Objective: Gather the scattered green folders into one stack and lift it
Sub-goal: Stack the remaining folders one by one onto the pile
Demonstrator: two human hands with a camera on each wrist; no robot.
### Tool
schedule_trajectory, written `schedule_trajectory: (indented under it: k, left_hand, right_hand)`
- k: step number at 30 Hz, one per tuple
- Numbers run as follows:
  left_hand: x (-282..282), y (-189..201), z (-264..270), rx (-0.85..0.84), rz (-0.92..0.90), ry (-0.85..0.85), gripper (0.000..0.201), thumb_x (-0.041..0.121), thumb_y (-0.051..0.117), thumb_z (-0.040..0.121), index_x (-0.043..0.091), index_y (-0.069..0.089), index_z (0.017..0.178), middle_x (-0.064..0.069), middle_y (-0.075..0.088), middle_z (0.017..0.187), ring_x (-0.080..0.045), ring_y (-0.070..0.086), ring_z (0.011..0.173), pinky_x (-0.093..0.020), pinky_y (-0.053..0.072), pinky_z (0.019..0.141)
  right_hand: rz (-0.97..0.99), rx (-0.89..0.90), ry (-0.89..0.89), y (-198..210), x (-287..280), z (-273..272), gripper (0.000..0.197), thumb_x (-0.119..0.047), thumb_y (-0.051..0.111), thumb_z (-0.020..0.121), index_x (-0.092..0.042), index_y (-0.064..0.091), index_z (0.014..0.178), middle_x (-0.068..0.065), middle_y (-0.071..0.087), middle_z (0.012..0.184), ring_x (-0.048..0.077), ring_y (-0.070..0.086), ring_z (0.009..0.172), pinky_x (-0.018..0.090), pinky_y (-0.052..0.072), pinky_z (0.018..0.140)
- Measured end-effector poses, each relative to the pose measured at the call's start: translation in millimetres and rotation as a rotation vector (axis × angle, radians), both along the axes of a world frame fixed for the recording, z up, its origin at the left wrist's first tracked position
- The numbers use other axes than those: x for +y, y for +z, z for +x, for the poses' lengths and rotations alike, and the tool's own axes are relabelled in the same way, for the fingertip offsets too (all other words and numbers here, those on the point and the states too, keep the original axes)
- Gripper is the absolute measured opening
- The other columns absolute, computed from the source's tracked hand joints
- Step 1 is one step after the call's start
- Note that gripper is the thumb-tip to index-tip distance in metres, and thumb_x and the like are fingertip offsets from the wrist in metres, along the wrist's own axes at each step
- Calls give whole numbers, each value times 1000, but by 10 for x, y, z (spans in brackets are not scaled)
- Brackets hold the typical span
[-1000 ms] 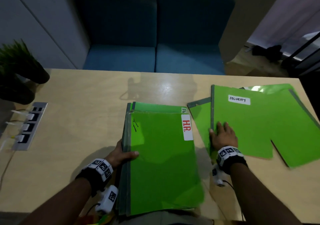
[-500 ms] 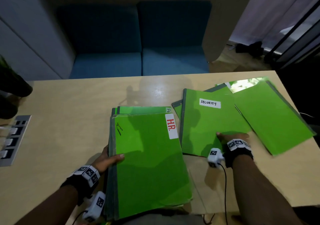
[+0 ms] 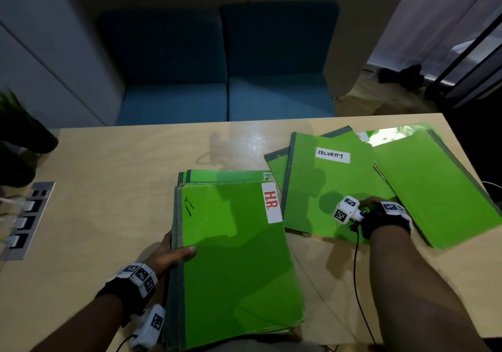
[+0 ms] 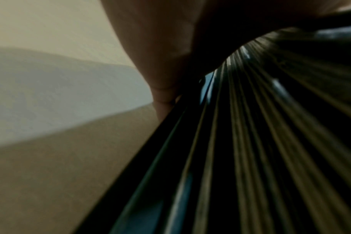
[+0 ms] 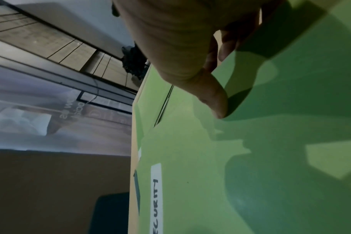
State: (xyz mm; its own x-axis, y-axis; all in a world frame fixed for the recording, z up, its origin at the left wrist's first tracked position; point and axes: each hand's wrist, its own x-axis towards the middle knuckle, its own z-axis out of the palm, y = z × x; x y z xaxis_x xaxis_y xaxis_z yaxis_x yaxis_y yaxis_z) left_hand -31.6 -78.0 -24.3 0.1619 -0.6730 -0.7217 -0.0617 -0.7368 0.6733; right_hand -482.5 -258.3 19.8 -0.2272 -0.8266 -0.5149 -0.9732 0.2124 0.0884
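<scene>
A stack of green folders with an "H.R." label on top lies at the table's near edge. My left hand grips its left side, thumb on the cover; the left wrist view shows the hand against the stack's layered edges. To the right lies the green SECURITY folder over another green folder. My right hand pinches its right edge: the thumb lies on the cover and the fingers go underneath. Two more green folders lie further right.
The wooden table has a socket panel set in at the left, beside a dark plant. A blue sofa stands beyond the far edge. The rightmost folder reaches the table's right edge.
My right hand left the SECURITY folder's left edge and now holds its right edge, and that folder has slid closer to the stack. The left hand keeps its hold on the stack.
</scene>
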Motion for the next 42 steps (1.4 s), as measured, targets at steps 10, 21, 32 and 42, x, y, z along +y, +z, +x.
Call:
schedule_trajectory:
  k: [10,21,32,42]
  left_hand:
    - [-5,6,8,24,-7,5,156,60,88,13,11,21,145,-11,48,128,-18,57,100,-25,48,79]
    - [-5,68,-21,6,-1,2,143,55,88,21,6,27,141,-15,51,129,-21,56,102,-25,48,81]
    - [-17,163,-109,-15,23,-10,102,40,82,66,0,29,143,-19,47,139,-20,49,101,-13,39,67]
    - [29,319,-92,-13,-22,-44,146,61,86,29,11,17,148,-12,41,145,-20,48,112,-29,38,95]
  right_hand:
    - [-48,-463,-381,-77,-296,-129,74,-26,79,70,-15,50,138,12,52,141,30,56,122,31,50,80]
    - [-697,-730,-736,491,-452,248,74,-24,83,74,-9,40,133,20,56,132,35,54,120,37,42,102]
    - [-1127,-1029,-106,1568,-634,277,14,-23,64,89,-28,59,100,6,63,102,-21,56,74,7,44,72]
    - [-652,-1212,-626,479,-474,193,91,-80,77,40,-28,59,112,0,60,106,15,56,75,41,44,80]
